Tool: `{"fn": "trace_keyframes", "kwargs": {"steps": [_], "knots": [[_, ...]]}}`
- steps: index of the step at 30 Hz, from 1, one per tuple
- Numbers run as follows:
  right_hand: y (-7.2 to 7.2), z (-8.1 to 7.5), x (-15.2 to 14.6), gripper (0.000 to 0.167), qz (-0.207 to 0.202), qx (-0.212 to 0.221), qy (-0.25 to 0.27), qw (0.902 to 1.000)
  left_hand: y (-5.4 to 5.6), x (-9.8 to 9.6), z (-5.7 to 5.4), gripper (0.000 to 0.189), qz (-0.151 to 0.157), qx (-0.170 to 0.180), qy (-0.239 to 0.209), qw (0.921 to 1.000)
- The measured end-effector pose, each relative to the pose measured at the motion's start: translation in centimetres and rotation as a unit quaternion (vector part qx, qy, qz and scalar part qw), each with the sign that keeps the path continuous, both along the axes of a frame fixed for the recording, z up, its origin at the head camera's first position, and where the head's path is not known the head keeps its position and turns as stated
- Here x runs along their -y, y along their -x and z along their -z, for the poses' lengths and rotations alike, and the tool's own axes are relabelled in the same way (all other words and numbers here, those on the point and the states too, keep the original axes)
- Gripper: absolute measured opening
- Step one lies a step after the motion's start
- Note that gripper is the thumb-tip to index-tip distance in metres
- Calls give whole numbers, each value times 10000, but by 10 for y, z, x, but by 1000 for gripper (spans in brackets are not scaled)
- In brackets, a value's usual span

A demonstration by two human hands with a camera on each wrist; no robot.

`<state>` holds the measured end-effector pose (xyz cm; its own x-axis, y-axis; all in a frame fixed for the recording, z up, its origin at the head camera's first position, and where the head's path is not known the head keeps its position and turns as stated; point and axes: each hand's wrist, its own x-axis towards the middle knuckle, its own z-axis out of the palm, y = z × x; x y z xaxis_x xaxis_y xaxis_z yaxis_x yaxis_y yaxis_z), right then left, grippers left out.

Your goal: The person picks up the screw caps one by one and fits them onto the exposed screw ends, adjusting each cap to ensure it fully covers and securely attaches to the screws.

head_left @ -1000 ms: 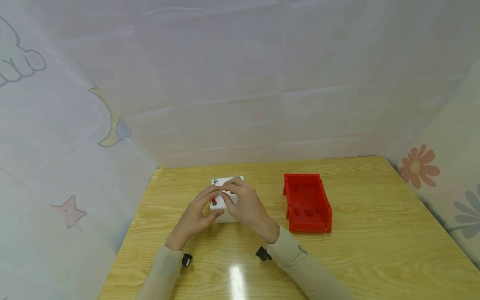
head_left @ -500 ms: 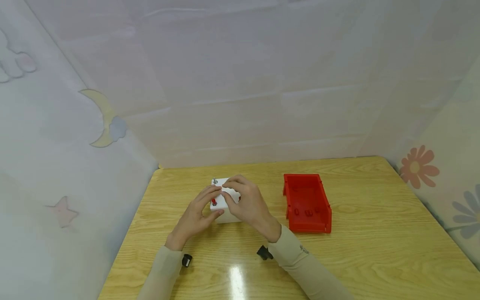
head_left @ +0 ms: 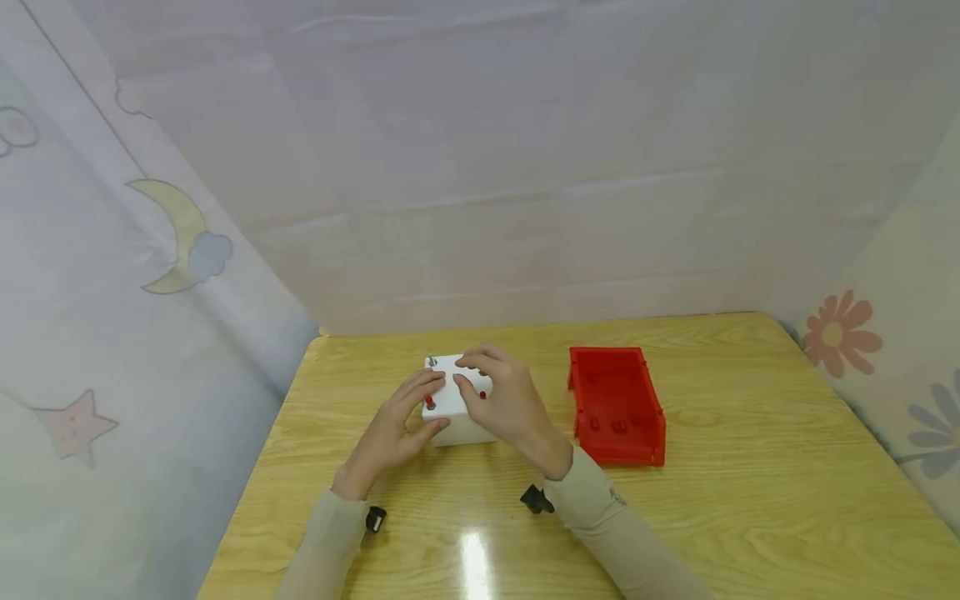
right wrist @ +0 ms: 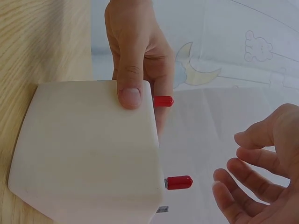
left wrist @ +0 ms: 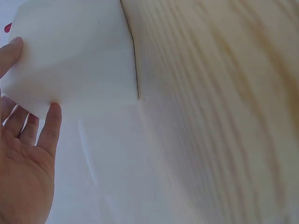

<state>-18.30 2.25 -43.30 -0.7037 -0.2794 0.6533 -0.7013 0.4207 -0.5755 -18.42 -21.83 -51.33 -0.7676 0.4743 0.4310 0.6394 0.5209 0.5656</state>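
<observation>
A white block (head_left: 463, 430) stands on the table in the head view, threaded studs rising from its top. Red caps cover two studs, the left cap (head_left: 430, 402) and the right cap (right wrist: 180, 182); a bare metal stud (head_left: 432, 361) shows at the back left. My left hand (head_left: 392, 431) grips the block's left side, thumb on the front face and fingers over the top edge. Above the block's right part hovers my right hand (head_left: 512, 408), its fingers loosely bent, thumb apart from the fingertips and nothing between them. The right wrist view shows this hand (right wrist: 268, 172) clear of the studs.
Right of the block lies a red plastic bin (head_left: 621, 454) with several small red caps (head_left: 619, 426) inside. Black wrist devices sit by both sleeves. The wooden table (head_left: 750, 467) meets printed cloth walls (head_left: 480, 208) at the back and sides.
My right hand has shifted right, away from my left fingertips, and its thumb and fingers have parted. The right red cap has come into sight. My left hand keeps its hold.
</observation>
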Motion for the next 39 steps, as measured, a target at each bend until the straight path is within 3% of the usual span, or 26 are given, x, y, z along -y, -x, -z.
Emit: {"fn": "trace_keyframes", "kwargs": {"steps": [21, 31, 39], "knots": [[5, -9, -19, 14, 108, 93, -155, 9998, -1, -3, -2, 63, 60, -70, -57, 9999], [5, -7, -29, 15, 353, 196, -280, 9988, 0, -2, -1, 61, 18, 45, -48, 10000], [7, -2, -37, 13, 305, 153, -149, 9993, 0, -2, -2, 62, -2, 34, -63, 10000]]}}
